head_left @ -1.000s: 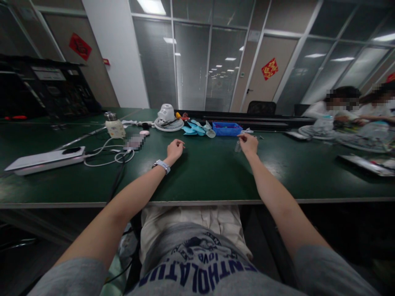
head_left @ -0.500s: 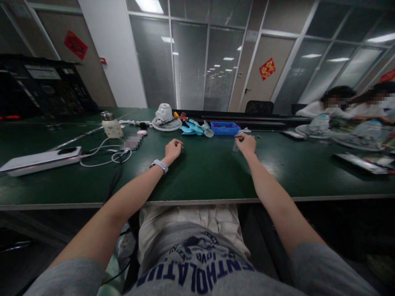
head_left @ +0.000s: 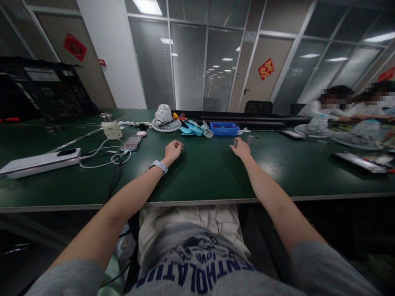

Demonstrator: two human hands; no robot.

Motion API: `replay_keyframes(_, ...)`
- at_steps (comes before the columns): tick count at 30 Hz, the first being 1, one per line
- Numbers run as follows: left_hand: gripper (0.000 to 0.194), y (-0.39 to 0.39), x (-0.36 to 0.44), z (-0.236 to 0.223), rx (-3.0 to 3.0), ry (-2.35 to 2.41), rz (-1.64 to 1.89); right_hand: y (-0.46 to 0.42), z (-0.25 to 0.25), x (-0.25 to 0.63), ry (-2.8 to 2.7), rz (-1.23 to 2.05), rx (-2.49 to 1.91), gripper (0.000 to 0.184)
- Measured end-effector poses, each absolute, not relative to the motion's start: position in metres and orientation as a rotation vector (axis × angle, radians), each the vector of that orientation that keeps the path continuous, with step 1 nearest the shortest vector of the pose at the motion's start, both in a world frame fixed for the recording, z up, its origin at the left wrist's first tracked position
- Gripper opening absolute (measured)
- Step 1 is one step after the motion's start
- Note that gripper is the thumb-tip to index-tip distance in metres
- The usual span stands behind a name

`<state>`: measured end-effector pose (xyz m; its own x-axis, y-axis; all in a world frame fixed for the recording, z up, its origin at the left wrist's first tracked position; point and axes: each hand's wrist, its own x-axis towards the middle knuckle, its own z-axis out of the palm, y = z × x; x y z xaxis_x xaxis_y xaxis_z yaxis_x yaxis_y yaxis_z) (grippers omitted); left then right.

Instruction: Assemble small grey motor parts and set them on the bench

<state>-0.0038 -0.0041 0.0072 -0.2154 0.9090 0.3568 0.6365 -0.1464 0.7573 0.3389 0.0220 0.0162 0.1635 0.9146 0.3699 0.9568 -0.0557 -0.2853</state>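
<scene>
Over the green table my right hand [head_left: 242, 149] has its thumb and fingers around a small grey cylinder [head_left: 235, 143], which looks upright. Another small grey cylinder [head_left: 250, 140] stands just beyond that hand, to its right. My left hand [head_left: 173, 151] rests on the table with curled fingers, and nothing shows in them; a pale watch [head_left: 159, 166] is on its wrist. Past my right hand lies a blue plastic basket [head_left: 224, 129]. Light-blue fan blades [head_left: 191, 128] and a white fan part [head_left: 163, 114] on a round grille [head_left: 166, 125] lie beyond my left hand.
A patterned bottle [head_left: 111, 128], white cables [head_left: 100, 155] and a long white device [head_left: 41, 161] occupy the left side. Dark bars [head_left: 262, 124] run along the back. At right, people sit near fan grilles [head_left: 354, 135] and a tray of parts [head_left: 361, 163]. The table's front edge [head_left: 197, 202] is close to me.
My right hand has shifted slightly left and toward me. The grey cylinder between its fingers and the one beyond it now show more clearly. My left hand stays in place.
</scene>
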Motion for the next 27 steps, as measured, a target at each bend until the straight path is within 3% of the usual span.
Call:
replay_keyframes(8, 0.019, -0.006, -0.003, 0.010, 1.770, 1.829, 1.260, 0.021, 0.020, 0.341, -1.599, -0.066, -2.029, 0.045)
replay_keyframes(14, 0.021, -0.007, -0.002, 0.008, 1.799, 1.801, 1.266, 0.000, 0.020, 0.412, -1.039, -0.109, -2.190, 0.047)
replay_keyframes(20, 0.021, -0.008, -0.002, 0.008, 1.799, 1.801, 1.260, -0.015, 0.013, 0.463, -0.887, -0.083, -2.187, 0.052)
replay_keyframes(24, 0.020, -0.009, -0.002, 0.008, 1.800, 1.792, 1.259, -0.006, 0.013, 0.456, -0.890, -0.312, -2.165, 0.061)
replay_keyframes(27, 0.019, -0.009, -0.002, 0.007, 1.806, 1.777, 1.250, 0.012, 0.015, 0.436, -1.249, -0.617, -2.017, 0.060)
